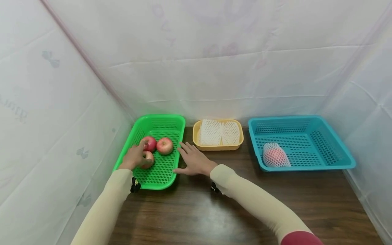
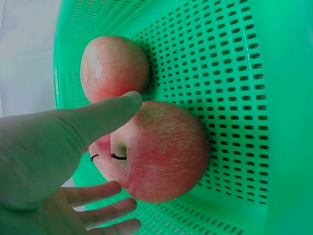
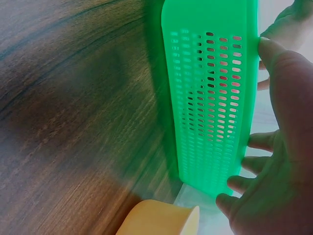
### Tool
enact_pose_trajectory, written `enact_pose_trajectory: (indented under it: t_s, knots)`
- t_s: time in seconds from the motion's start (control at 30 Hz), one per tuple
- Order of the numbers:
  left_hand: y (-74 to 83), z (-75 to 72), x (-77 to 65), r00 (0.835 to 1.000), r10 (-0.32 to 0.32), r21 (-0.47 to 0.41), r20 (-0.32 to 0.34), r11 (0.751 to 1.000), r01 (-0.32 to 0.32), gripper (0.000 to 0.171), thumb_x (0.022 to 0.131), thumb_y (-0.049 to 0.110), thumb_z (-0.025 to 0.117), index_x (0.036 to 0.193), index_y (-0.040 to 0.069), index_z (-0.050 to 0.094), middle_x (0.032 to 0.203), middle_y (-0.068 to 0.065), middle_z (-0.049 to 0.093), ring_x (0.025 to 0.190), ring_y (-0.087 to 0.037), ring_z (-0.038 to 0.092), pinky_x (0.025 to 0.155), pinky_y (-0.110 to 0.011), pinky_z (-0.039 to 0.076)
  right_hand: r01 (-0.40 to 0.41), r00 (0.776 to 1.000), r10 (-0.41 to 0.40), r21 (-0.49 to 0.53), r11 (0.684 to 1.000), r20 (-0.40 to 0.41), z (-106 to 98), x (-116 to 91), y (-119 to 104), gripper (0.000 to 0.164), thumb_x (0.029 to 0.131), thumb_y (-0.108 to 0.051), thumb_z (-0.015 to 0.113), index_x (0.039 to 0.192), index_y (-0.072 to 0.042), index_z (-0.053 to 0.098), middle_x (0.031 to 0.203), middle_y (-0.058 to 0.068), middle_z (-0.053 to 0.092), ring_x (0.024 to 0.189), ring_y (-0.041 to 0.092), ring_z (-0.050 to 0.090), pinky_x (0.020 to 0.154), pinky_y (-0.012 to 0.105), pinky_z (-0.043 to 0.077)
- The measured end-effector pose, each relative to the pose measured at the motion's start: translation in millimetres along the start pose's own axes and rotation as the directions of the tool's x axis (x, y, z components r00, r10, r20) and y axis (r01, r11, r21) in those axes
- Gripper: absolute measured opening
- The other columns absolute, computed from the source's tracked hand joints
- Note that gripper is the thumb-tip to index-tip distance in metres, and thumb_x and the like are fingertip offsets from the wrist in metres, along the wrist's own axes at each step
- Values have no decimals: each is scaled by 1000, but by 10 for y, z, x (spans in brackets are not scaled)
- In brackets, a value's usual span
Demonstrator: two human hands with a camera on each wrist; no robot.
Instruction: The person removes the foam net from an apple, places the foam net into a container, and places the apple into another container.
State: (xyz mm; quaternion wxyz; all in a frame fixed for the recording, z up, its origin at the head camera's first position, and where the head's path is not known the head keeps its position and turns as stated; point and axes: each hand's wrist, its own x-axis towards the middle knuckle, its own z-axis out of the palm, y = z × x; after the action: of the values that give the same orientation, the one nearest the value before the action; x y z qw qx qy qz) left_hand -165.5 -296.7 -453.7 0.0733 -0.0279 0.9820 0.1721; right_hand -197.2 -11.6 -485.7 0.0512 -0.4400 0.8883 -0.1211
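Observation:
Several red apples lie in a green basket (image 1: 159, 186) on the left. My left hand (image 1: 134, 157) reaches over its left side, around the nearest apple (image 2: 166, 152). The thumb (image 2: 105, 115) stretches across the upper side of that apple, and the fingers spread loosely beside it. A second apple (image 1: 164, 146) sits right of the hand, and another apple (image 1: 150, 143) lies just beyond the fingers. Along the basket's right rim, my right hand (image 1: 193, 160) is spread, fingertips and thumb right at the rim.
A yellow container (image 1: 218, 148) with white foam net sleeves (image 1: 210, 132) stands behind the right hand. Farther right, a blue basket (image 1: 312, 167) holds a net-wrapped fruit (image 1: 275, 156). Pale sheeting (image 1: 196, 81) walls the back and sides of the dark wooden table (image 1: 190, 214).

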Motion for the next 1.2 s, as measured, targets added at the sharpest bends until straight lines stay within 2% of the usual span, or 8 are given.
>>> enact_pose_trajectory:
  t_s: [0.23,0.53,0.73,0.97,1.2]
  knots:
    - [13,6,11,1000,1,-11,-29,1000,-2,86,75,26,82,146,12,34,122,-34,45,106,-54,48,75,-61,45,5,1000,-5,25,1000,-2,17,16,13,96,87,-74,44,156,-12,20,162,13,10,148,34,12,117,49,19]
    - [42,31,64,994,59,-5,-94,998,-60,81,76,22,77,146,14,36,116,-33,49,97,-50,52,68,-56,45,5,999,-5,-3,1000,-48,-8,12,65,96,87,-73,46,155,-10,21,161,16,16,147,34,16,116,47,21]
    - [60,27,-9,995,45,-26,-91,999,-47,78,74,20,78,142,15,40,117,-33,49,96,-51,54,64,-56,47,13,999,-13,5,1000,-51,16,-1,37,97,87,-73,45,156,-10,19,161,15,14,147,34,16,117,45,20]
    - [89,40,-2,989,82,-39,-120,995,-87,77,73,18,80,140,13,43,116,-32,51,95,-49,55,69,-57,48,0,997,-1,-11,1000,-73,4,-17,52,96,87,-73,45,156,-12,18,161,15,15,147,33,15,118,42,19]
    - [179,59,35,990,77,-57,-120,995,-84,74,81,27,78,142,12,41,128,-32,46,107,-51,51,74,-61,48,-9,995,8,-5,1000,-97,-59,-41,130,97,87,-72,47,155,-9,21,161,15,14,147,34,15,118,43,19]
